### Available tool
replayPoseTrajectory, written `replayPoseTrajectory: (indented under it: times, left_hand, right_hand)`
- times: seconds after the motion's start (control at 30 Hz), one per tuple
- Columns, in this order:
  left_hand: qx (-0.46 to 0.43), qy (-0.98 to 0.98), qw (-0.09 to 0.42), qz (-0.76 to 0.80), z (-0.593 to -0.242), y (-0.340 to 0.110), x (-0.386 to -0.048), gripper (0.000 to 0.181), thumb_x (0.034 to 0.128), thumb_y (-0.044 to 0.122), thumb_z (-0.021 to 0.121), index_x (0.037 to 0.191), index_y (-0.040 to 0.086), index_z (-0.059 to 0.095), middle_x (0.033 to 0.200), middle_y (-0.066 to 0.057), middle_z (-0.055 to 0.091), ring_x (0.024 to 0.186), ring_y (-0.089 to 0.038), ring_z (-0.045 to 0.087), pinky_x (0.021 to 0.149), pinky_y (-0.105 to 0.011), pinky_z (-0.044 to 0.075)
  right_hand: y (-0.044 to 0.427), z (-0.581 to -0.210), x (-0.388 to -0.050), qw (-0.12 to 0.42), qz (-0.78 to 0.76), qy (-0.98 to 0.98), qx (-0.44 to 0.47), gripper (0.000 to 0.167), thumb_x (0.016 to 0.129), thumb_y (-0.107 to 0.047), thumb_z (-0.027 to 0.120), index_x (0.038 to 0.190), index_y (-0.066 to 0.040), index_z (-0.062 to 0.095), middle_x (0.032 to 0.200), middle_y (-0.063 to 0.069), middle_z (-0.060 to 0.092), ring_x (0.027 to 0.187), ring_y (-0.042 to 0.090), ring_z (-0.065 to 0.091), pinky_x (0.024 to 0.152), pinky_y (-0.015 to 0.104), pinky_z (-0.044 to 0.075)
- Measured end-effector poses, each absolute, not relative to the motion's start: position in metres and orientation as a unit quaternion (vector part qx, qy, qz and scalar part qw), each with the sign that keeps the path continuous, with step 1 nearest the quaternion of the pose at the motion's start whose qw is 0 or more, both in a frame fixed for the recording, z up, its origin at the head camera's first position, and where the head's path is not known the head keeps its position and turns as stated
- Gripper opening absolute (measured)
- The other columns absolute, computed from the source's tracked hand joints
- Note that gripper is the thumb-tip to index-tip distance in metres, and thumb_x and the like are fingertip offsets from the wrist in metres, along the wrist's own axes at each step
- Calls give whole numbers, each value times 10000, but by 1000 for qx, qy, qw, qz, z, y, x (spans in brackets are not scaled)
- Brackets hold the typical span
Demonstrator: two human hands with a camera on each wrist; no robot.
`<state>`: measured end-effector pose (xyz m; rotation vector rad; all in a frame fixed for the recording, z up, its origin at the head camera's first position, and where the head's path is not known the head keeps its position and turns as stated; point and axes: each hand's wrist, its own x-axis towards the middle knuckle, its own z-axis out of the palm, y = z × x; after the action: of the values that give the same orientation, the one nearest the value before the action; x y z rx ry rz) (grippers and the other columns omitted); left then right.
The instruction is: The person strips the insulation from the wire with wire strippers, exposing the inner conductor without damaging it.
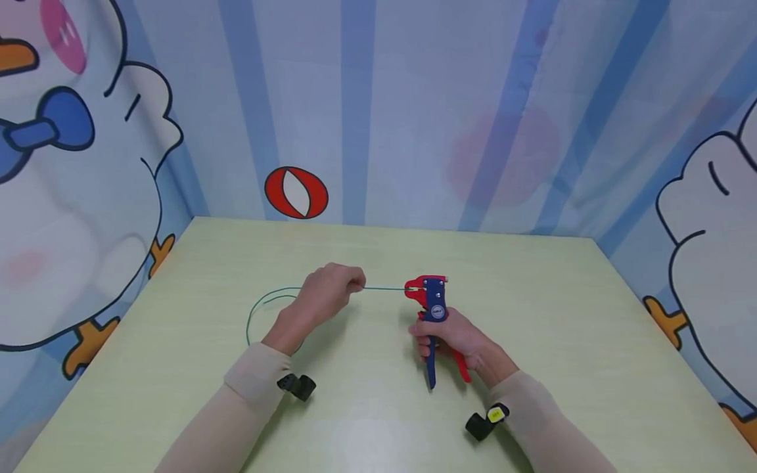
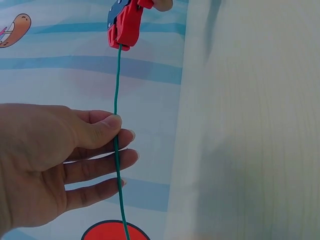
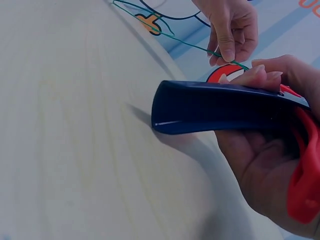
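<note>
My right hand (image 1: 458, 335) grips a wire stripper (image 1: 434, 292) with a red and blue head, one blue handle (image 3: 220, 107) and one red handle (image 3: 306, 185). Between thumb and forefinger, my left hand (image 2: 75, 155) pinches a thin green wire (image 2: 118, 95). From those fingertips the wire runs straight to the tool, its end inside the red jaws. Behind the left hand, the rest of the wire loops loosely above the table in the head view. How firmly the jaws bite the wire cannot be made out.
Both hands are above a pale wood-grain table (image 1: 378, 420). Behind it hangs a blue striped cloth (image 1: 402, 118) with cartoon prints. A small black camera (image 1: 301, 387) sits at the left wrist, another camera (image 1: 480, 427) at the right.
</note>
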<state>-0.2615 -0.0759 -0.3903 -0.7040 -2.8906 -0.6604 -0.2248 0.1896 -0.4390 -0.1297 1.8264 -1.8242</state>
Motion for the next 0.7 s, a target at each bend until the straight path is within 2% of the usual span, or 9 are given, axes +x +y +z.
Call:
replayPoseTrajectory:
  times: [0.37, 0.7]
  left_hand:
    - [-230, -947, 35, -221, -388, -76, -261, 117, 951, 69, 683, 1041, 107, 748, 931, -11, 709, 796, -179, 576, 772, -330, 525]
    - [-231, -948, 34, -218, -390, -78, -263, 115, 954, 74, 680, 1043, 103, 747, 927, -3, 706, 789, -176, 577, 762, -332, 527]
  right_hand:
    - [188, -439, -224, 284, -673, 681, -56, 169, 940, -151, 677, 906, -52, 544, 717, 57, 584, 659, 222, 614, 766, 382, 533]
    - [188, -439, -224, 277, -677, 680, -53, 212, 913, -176, 721, 882, -54, 550, 710, 56, 574, 655, 224, 605, 757, 382, 537]
